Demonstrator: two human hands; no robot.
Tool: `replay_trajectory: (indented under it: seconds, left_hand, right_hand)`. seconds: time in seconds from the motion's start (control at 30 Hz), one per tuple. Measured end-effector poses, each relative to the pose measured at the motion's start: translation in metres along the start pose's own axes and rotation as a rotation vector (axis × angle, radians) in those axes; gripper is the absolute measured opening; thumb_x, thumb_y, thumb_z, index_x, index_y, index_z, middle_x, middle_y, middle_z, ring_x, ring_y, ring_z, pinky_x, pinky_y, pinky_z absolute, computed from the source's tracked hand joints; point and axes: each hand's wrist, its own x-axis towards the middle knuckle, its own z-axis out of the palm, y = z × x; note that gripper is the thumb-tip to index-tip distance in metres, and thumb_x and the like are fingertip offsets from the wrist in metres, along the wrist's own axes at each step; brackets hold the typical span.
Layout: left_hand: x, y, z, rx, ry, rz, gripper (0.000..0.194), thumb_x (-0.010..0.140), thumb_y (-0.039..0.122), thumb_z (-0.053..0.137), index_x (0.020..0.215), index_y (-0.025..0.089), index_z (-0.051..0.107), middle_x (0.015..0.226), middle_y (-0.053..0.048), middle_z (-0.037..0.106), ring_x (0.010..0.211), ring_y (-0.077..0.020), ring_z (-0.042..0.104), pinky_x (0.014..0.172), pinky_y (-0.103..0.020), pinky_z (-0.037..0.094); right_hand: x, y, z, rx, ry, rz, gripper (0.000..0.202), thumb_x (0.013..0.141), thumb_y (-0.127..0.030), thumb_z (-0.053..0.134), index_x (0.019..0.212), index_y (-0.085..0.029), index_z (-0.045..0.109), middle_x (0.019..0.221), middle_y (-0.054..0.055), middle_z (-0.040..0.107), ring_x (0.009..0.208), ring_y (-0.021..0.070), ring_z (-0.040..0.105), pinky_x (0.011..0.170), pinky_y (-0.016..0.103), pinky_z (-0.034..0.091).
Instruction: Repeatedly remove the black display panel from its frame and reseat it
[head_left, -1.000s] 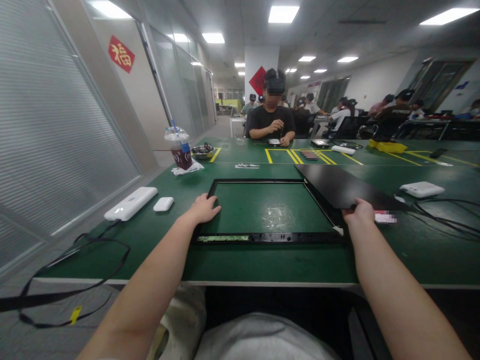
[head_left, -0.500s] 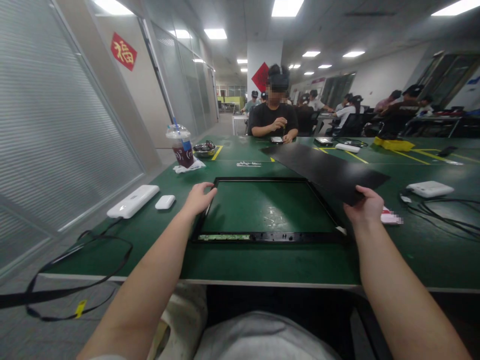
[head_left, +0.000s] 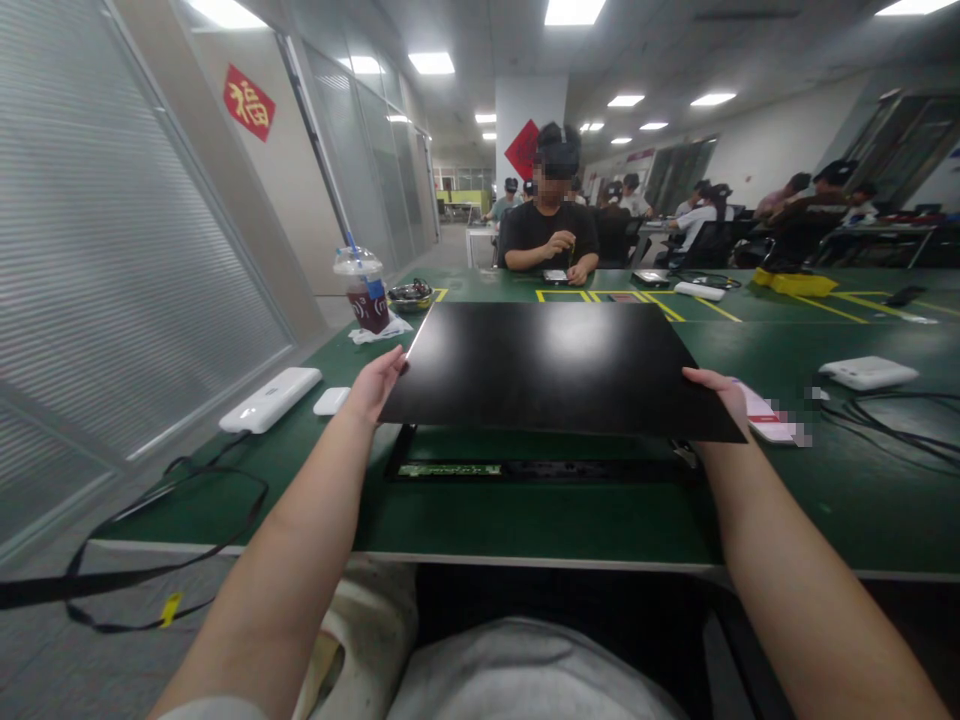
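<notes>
A thin black glossy panel, perhaps a screen sheet, is held flat in the air between my two hands. My left hand grips its left edge, and my right hand grips the right edge with the thumb on top. Below the panel a black rectangular frame lies on the green table; only its near bar and corners show, the rest being hidden. Set in the left part of that bar is a green circuit strip. A small pale piece shows at the bar's right end.
To the left are a white power bank, a white earbud case and a drink cup on a napkin. A red-and-white packet, a white device and black cables lie right. Across the table sits a person.
The panel has swung left and levelled over the frame, now covering most of it. My left hand has left the frame's edge and taken hold of the panel's left side.
</notes>
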Motion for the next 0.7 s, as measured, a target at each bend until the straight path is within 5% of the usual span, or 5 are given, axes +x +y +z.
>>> replay_trajectory:
  seconds: [0.1, 0.23, 0.53, 0.7]
  left_hand:
    - [0.002, 0.000, -0.003, 0.016, 0.021, 0.037, 0.038, 0.078, 0.021, 0.068, 0.114, 0.012, 0.074, 0.083, -0.009, 0.080, 0.082, -0.0309, 0.078, 0.077, -0.044, 0.065]
    - [0.002, 0.000, -0.005, -0.002, -0.013, 0.108, 0.040, 0.076, 0.019, 0.070, 0.115, 0.013, 0.074, 0.094, -0.009, 0.081, 0.090, -0.0307, 0.078, 0.084, -0.044, 0.064]
    - [-0.006, -0.003, 0.007, -0.027, 0.004, 0.417, 0.035, 0.067, 0.023, 0.084, 0.100, 0.021, 0.074, 0.104, -0.006, 0.081, 0.118, -0.0295, 0.070, 0.099, -0.039, 0.058]
    - [-0.009, -0.003, 0.012, -0.007, 0.043, 0.483, 0.035, 0.068, 0.028, 0.084, 0.101, 0.022, 0.072, 0.111, -0.006, 0.079, 0.122, -0.0294, 0.067, 0.099, -0.039, 0.057]
  right_hand:
    - [-0.005, 0.001, 0.006, -0.002, -0.029, 0.136, 0.022, 0.068, -0.015, 0.065, 0.089, -0.019, 0.070, 0.078, 0.009, 0.076, 0.090, 0.0322, 0.076, 0.084, 0.050, 0.063]
    - [-0.010, 0.002, 0.009, -0.058, -0.169, 0.159, 0.028, 0.068, -0.013, 0.068, 0.095, -0.019, 0.071, 0.083, 0.007, 0.077, 0.089, 0.0298, 0.076, 0.083, 0.046, 0.063]
    - [-0.014, 0.005, 0.007, -0.027, -0.280, -0.183, 0.045, 0.066, -0.007, 0.077, 0.106, -0.027, 0.070, 0.103, -0.001, 0.079, 0.107, 0.0212, 0.073, 0.092, 0.036, 0.059]
    - [-0.013, 0.013, 0.012, -0.017, -0.226, -0.149, 0.047, 0.064, -0.001, 0.077, 0.103, -0.026, 0.070, 0.101, 0.000, 0.079, 0.106, 0.0196, 0.073, 0.094, 0.034, 0.057]
